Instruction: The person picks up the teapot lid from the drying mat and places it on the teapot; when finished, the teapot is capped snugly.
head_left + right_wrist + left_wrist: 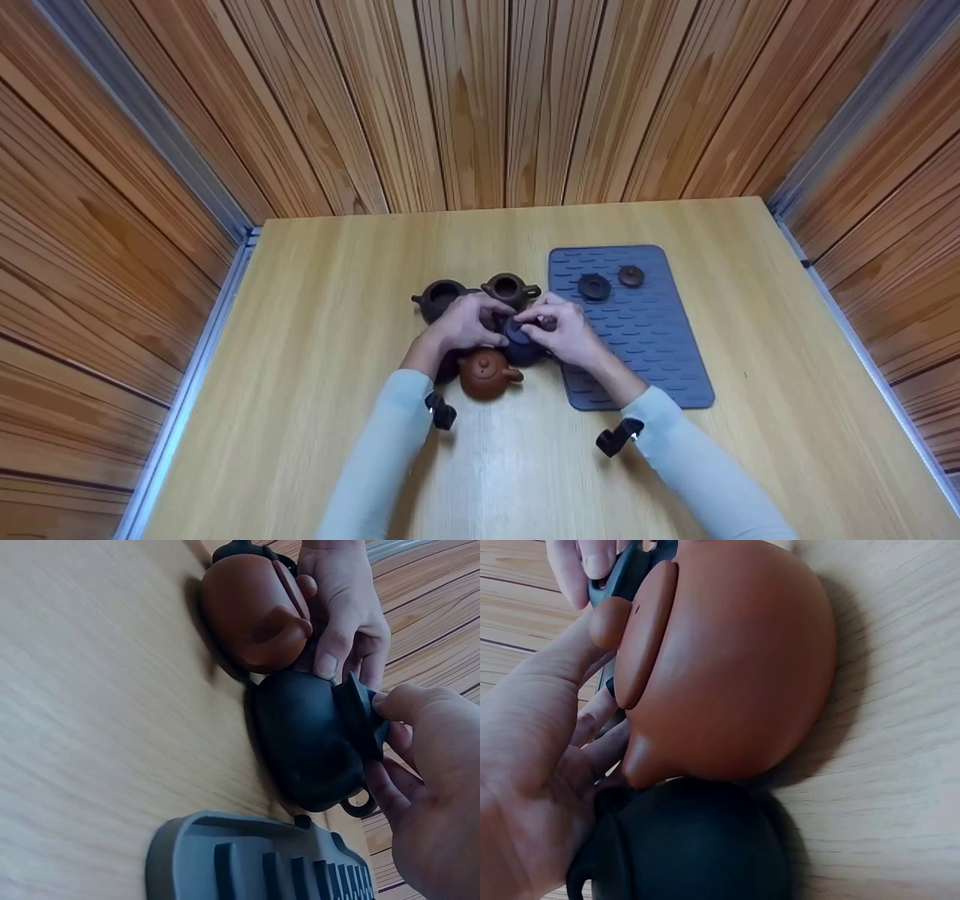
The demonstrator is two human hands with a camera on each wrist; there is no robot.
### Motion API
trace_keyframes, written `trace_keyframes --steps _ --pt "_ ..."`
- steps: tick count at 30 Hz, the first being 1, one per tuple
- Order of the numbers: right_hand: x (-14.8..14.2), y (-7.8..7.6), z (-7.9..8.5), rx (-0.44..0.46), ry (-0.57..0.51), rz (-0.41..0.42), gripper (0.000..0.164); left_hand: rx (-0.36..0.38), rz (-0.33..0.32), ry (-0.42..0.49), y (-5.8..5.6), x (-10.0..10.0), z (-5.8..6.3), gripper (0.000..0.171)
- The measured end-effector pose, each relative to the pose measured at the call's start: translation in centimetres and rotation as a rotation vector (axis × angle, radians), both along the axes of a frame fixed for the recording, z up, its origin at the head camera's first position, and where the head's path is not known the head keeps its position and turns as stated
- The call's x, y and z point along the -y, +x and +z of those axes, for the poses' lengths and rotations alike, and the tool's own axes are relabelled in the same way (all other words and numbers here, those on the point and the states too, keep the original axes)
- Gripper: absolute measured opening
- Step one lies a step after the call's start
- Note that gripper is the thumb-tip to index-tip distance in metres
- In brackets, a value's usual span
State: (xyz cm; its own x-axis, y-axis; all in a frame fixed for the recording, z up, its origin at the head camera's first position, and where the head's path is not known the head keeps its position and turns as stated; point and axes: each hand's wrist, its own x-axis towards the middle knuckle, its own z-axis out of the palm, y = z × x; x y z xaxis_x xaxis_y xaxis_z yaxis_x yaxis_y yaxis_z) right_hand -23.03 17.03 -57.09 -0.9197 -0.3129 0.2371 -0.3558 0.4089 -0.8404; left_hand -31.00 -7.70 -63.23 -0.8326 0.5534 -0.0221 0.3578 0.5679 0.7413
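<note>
A dark blue-black teapot (525,351) stands amid a cluster of teapots. My right hand (564,330) pinches its lid (356,716) between thumb and fingers, right at the pot's mouth. From the left, my left hand (469,321) holds the same pot, its thumb against the body near the rim and its other fingers partly hidden behind. Just in front sits a reddish-brown teapot (484,375) with its lid on. A black pot (690,847) is beside it, mostly covered by my left forearm in the head view.
Two lidless dark teapots stand behind my hands, one at the left (437,301), one nearer the middle (505,289). To the right lies a grey ridged mat (637,337) carrying a dark lid (595,286) and a smaller brownish lid (631,275). Wooden panels (472,105) wall the table.
</note>
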Motion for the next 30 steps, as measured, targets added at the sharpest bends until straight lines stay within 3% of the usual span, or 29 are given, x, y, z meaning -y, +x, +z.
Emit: trace_keyframes --steps 18,23,30 --pt "0.1 -0.1 -1.2 -0.049 -0.002 -0.025 0.017 -0.001 -0.005 -0.001 0.0 0.0 -0.1 0.058" --pt "0.1 -0.2 -1.3 -0.039 -0.009 -0.016 0.017 0.013 0.001 0.011 -0.2 0.1 -0.4 0.058" --pt "0.1 -0.2 -1.3 0.001 -0.041 -0.017 0.016 -0.004 -0.009 -0.003 0.0 0.1 0.1 0.058"
